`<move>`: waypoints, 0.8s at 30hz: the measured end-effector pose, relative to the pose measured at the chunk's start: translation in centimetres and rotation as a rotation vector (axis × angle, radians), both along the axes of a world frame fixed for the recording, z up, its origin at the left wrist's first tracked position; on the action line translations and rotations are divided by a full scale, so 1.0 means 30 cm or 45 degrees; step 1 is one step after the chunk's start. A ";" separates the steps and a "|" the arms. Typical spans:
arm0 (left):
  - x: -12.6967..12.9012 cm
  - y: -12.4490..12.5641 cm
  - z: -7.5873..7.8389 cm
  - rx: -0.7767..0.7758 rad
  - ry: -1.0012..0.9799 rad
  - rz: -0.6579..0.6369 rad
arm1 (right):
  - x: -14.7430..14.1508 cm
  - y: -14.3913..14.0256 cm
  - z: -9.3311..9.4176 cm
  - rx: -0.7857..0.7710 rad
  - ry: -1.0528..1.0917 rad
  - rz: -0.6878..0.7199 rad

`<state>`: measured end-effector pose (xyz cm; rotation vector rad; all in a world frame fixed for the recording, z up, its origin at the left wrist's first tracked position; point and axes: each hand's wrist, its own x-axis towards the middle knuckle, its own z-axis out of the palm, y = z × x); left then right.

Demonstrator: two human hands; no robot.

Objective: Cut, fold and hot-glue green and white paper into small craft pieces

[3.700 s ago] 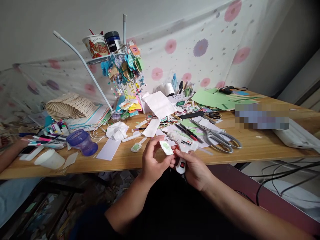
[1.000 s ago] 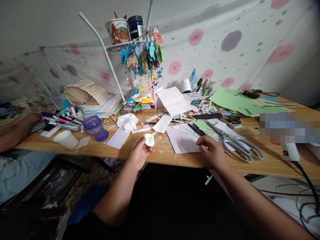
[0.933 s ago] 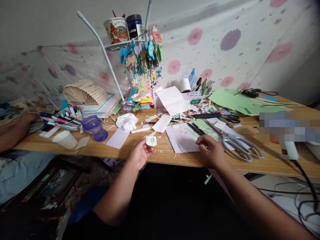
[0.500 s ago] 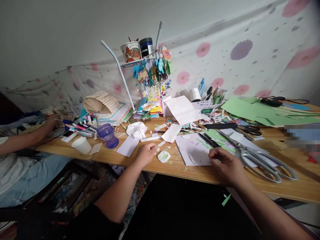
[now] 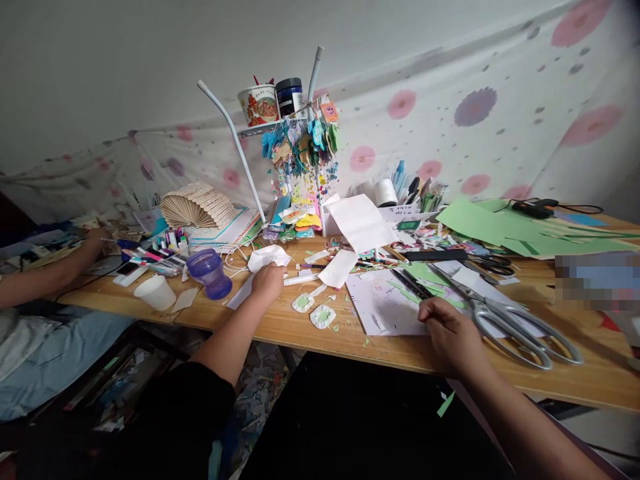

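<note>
My left hand [image 5: 269, 283] reaches to a crumpled white tissue [image 5: 266, 255], its fingers closed at the tissue's near edge. Just right of that hand, two small white pieces with ruffled rims and pale green centres lie on the wood: one piece [image 5: 303, 303] and, nearer me, the other piece [image 5: 323, 317]. My right hand [image 5: 453, 333] is curled with fingers pressed together over the right edge of a white sheet [image 5: 377, 310]. Whatever it may hold is hidden. Beside it rest large silver scissors [image 5: 500, 317], and black pens [image 5: 413, 283] lie beyond its fingertips.
On the left of the wooden table [image 5: 280, 333] stand a purple cup [image 5: 210, 273] and a white paper cup [image 5: 156, 292]. A rack [image 5: 235, 140] with hanging trinkets rises behind. Green paper [image 5: 480, 223] covers the back right. Another person's arm [image 5: 60, 267] extends at far left.
My left hand has moved left and away from me onto the tissue. A second ruffled piece now lies where that hand was. My right hand stays nearly in place.
</note>
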<state>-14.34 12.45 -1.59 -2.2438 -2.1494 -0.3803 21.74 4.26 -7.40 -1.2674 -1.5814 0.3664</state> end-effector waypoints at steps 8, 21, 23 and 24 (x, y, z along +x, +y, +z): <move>0.122 0.129 -0.002 -0.115 0.018 -0.061 | 0.002 0.006 -0.012 -0.081 0.037 0.088; 0.232 0.039 0.087 0.024 -0.412 -0.097 | 0.040 -0.017 0.004 0.087 -0.041 -0.263; 0.301 -0.022 0.085 -0.009 -0.820 -0.206 | 0.090 -0.006 0.029 0.182 -0.282 -0.382; 0.339 -0.052 0.079 -0.045 -0.977 -0.265 | 0.120 0.001 0.044 0.180 -0.399 -0.438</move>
